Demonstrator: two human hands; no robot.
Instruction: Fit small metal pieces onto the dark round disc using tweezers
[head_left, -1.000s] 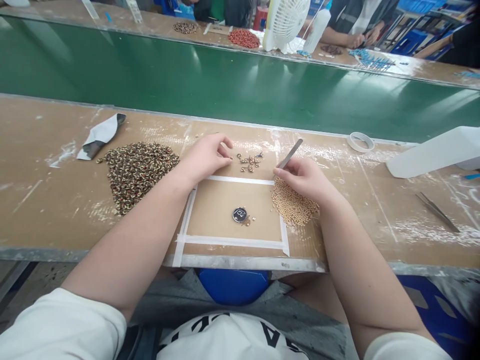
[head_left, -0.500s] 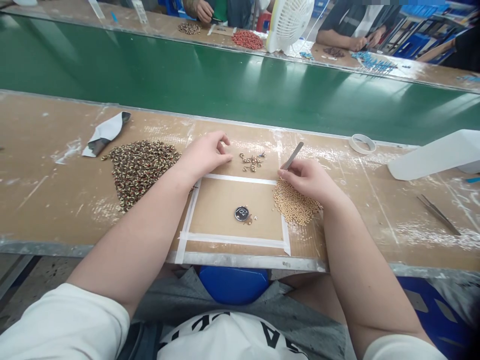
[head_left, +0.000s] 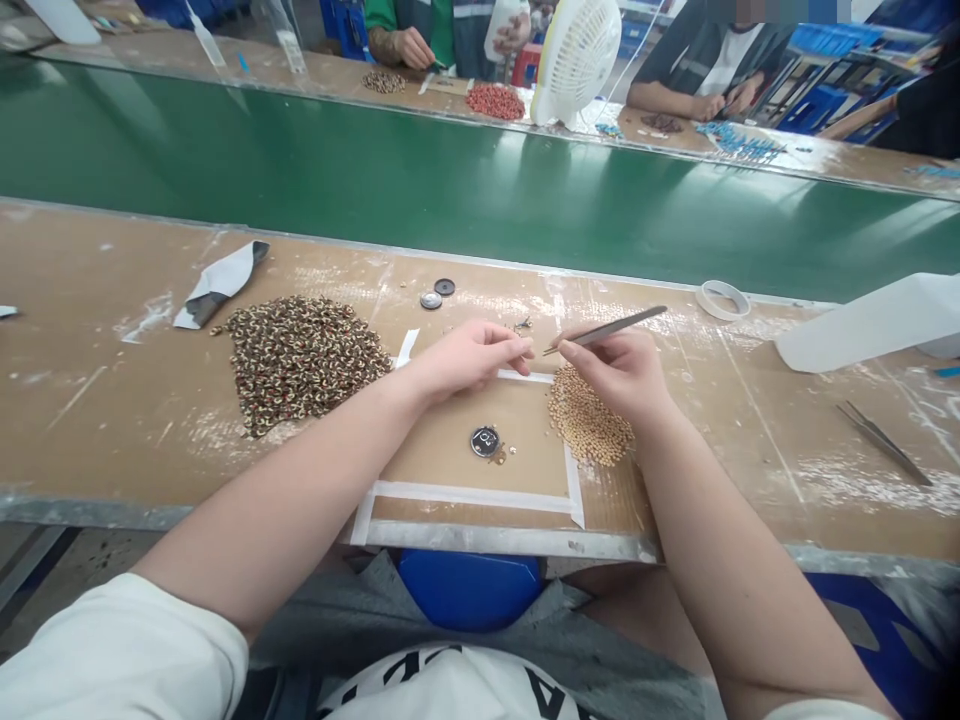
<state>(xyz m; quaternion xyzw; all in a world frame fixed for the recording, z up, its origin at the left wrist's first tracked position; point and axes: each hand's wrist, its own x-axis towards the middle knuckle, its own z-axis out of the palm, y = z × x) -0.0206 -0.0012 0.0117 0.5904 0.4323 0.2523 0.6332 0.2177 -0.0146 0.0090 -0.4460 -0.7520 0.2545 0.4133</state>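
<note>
My right hand (head_left: 624, 372) is closed around a pair of metal tweezers (head_left: 619, 324), whose tips point left toward my other hand. Under that hand lies a heap of small tan beads (head_left: 589, 425). My left hand (head_left: 476, 358) hovers over the top edge of the taped rectangle, thumb and fingers pinched together; whatever is between them is too small to make out. Just beyond its fingertips lie a few small hooked gold-and-dark pieces (head_left: 523, 323), the others covered by the hand. A round black button-like disc (head_left: 484, 441) sits inside the rectangle, tiny bits beside it.
To the left is a large pile of gold-and-dark pieces (head_left: 307, 360). Two small discs (head_left: 432, 300) lie behind my left hand. On the right are a tape roll (head_left: 722, 300), a white plastic container (head_left: 862, 325) and spare tweezers (head_left: 885, 443). Co-workers sit across the green belt (head_left: 300, 160).
My left hand has moved right and closer to me, over the small hooked pieces, and its fingers have closed. In my right hand the tweezers have tilted flatter, tips now pointing left.
</note>
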